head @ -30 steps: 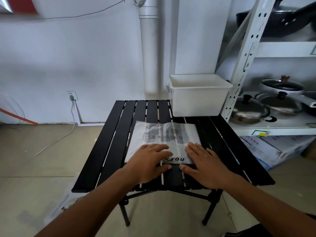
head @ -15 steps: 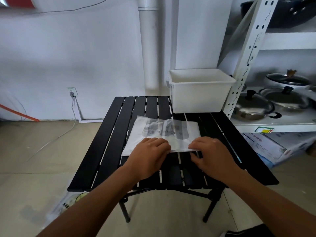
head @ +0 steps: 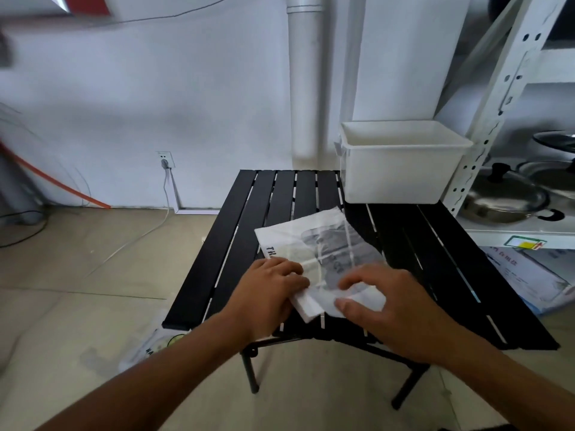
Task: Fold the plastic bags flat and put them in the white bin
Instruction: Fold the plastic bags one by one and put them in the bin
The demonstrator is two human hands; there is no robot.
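A white plastic bag [head: 314, 244] with grey print lies folded and turned at an angle on the black slatted table [head: 233, 231]. My left hand [head: 267, 293] rests on the bag's near left part with curled fingers. My right hand [head: 382, 303] pinches the bag's near right corner between thumb and fingers, lifting that corner a little. The white bin [head: 401, 178] stands at the table's far right corner, open at the top; nothing shows inside it from here.
A white metal shelf [head: 497, 98] with pots and lids stands right of the table. A cardboard box [head: 529, 275] lies on the floor under it. Another plastic bag [head: 149, 343] lies on the floor beside the table's near left leg. A white pipe [head: 308, 79] runs down the wall.
The bag has turned from square to slanted on the table. My right hand has gone from flat pressing to pinching the near right corner. The camera has shifted left.
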